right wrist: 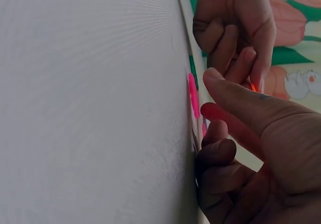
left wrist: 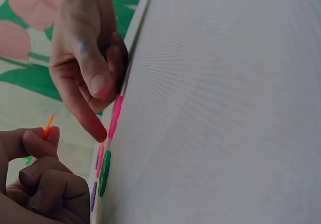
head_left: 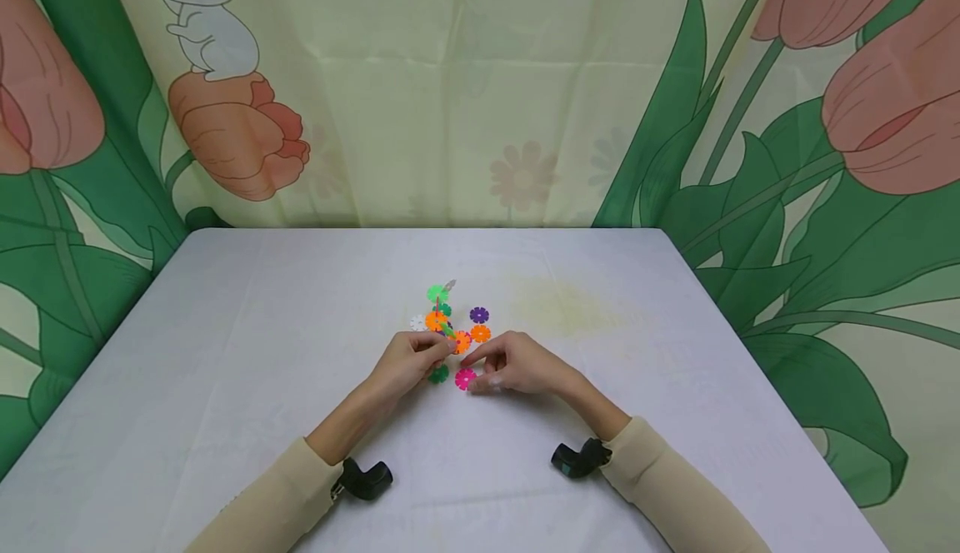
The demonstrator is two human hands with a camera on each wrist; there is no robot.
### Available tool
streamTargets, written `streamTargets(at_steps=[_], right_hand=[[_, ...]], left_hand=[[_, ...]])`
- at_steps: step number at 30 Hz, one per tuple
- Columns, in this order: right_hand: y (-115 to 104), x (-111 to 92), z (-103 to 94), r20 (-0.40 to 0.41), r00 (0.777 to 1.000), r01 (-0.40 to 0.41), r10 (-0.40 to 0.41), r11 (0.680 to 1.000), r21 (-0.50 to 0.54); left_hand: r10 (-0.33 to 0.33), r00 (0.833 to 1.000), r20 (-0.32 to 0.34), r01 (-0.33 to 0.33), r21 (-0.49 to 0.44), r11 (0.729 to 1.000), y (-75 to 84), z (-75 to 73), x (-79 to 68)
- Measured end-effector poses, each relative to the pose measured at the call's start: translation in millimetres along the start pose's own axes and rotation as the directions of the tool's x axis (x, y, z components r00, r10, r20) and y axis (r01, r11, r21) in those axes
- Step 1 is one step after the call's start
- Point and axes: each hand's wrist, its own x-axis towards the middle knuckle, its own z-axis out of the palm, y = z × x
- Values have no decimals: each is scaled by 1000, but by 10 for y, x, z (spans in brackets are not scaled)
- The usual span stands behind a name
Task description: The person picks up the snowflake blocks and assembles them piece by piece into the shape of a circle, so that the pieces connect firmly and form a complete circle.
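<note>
My left hand point(head_left: 414, 360) pinches an orange notched disc point(left wrist: 48, 127) between thumb and index finger, above the table. A bit of green point(left wrist: 28, 160) shows behind those fingers; whether it is joined to the orange disc I cannot tell. My right hand point(head_left: 521, 363) hovers low on the other side, index finger pointing toward the discs and thumb beside a pink notched disc point(head_left: 465, 379) lying flat. Nothing shows between the right thumb and index finger point(right wrist: 235, 128). A dark green disc point(head_left: 438, 374) lies below the left fingertips.
More notched discs cluster beyond the hands: purple point(head_left: 479, 315), orange point(head_left: 481, 334), light green point(head_left: 437, 293) and white point(head_left: 417, 322). Several overlap, so their joins are unclear. All are on a white-covered table point(head_left: 262, 353), with a printed curtain point(head_left: 450, 120) behind its far edge.
</note>
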Motion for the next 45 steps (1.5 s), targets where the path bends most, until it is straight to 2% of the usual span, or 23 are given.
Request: streamTargets(at_steps=[7, 14, 21, 28, 34, 41, 45], right_hand=[[-42, 4, 34, -19, 1000, 22, -23, 998, -63], [-65, 6, 42, -35, 999, -18, 18, 1000, -16], [-71, -3, 33, -20, 995, -93, 94, 995, 26], [-77, -2, 14, -10, 993, -118, 119, 991, 54], [-71, -8, 23, -32, 994, -100, 101, 994, 33], [-52, 6, 17, -53, 997, -52, 51, 999, -17], [-45, 18, 17, -70, 996, -53, 49, 998, -45]], left_hand=[[8, 1000, 13, -8, 9, 1000, 18, -7, 2], [33, 999, 22, -33, 11, 999, 14, -6, -11], [30, 999, 24, -30, 4, 1000, 2, -1, 3], [23, 999, 25, -23, 6, 1000, -9, -12, 4], [3, 1000, 16, -3, 6, 1000, -15, -24, 9], [7, 1000, 9, -7, 7, 1000, -8, -29, 14], [8, 1000, 17, -8, 13, 1000, -7, -27, 21]])
